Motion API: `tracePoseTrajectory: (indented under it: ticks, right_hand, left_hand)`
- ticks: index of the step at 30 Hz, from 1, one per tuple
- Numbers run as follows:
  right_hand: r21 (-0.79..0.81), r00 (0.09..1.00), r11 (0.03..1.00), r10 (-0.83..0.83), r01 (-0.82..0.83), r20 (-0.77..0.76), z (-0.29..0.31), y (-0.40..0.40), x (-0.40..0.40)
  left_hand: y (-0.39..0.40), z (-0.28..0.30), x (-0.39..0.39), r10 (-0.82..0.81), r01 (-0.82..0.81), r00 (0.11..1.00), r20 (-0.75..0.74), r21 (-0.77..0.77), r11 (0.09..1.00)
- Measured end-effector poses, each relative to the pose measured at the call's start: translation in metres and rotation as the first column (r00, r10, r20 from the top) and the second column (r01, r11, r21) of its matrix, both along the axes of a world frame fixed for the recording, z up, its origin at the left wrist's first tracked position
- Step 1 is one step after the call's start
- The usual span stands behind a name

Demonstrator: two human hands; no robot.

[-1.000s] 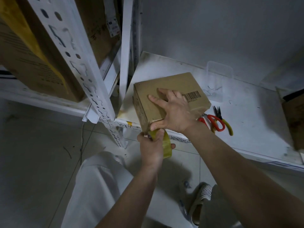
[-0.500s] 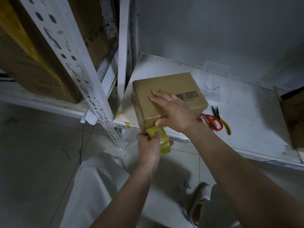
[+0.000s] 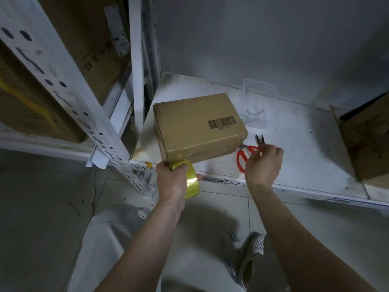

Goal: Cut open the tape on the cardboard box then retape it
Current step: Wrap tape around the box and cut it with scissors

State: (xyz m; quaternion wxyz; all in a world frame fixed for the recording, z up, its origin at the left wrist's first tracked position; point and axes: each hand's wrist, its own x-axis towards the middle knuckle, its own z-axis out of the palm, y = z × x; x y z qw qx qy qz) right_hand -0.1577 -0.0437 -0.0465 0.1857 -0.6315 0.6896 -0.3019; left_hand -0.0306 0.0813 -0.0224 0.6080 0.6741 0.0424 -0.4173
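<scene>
At the shelf's near edge, the left hand [image 3: 171, 180] grips the yellow tape roll [image 3: 190, 179], fingers curled round it, just below the cardboard box [image 3: 195, 125] (tape shines on its front face). Beside it, the right hand [image 3: 262, 165] hovers over the red scissors [image 3: 244, 157], fingers loosely bent; whether they touch is unclear. The box sits on the white shelf [image 3: 299, 157].

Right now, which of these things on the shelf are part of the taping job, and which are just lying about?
Part of the job:
cardboard box, fresh tape on its near face
tape roll, gripped by the left hand
red scissors, with the right hand reaching over them

Just lying about:
black-tipped pliers
clear plastic container
open carton at the right
large boxes on the left rack
</scene>
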Motion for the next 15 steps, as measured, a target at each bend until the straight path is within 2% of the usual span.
tracePoseTrajectory:
  ticks: [2, 4, 6, 10, 15]
  right_hand:
    - [0.185, 0.951, 0.978, 0.145, -0.097, -0.272, -0.022, -0.011, -0.01]
    - [0.294, 0.883, 0.937, 0.292, -0.188, -0.368, -0.033, -0.017, -0.011]
    - [0.283, 0.861, 0.938, 0.308, -0.202, -0.404, -0.035, -0.021, -0.009]
    - [0.312, 0.91, 0.941, 0.239, -0.131, -0.338, -0.033, -0.032, -0.015]
    - [0.318, 0.873, 0.946, 0.207, -0.064, -0.441, -0.034, -0.038, -0.029]
  left_hand:
    - [-0.001, 0.002, -0.002, 0.022, -0.022, 1.0, 0.004, -0.006, 1.0]
    - [-0.002, 0.004, -0.005, 0.036, -0.036, 0.999, 0.011, -0.013, 0.999]
    - [-0.003, 0.006, -0.008, 0.048, -0.048, 0.999, 0.01, -0.011, 0.999]
    - [-0.007, 0.008, -0.017, 0.052, -0.052, 0.999, -0.004, -0.016, 0.998]
    - [-0.009, 0.007, -0.023, 0.052, -0.051, 0.999, 0.011, -0.036, 0.998]
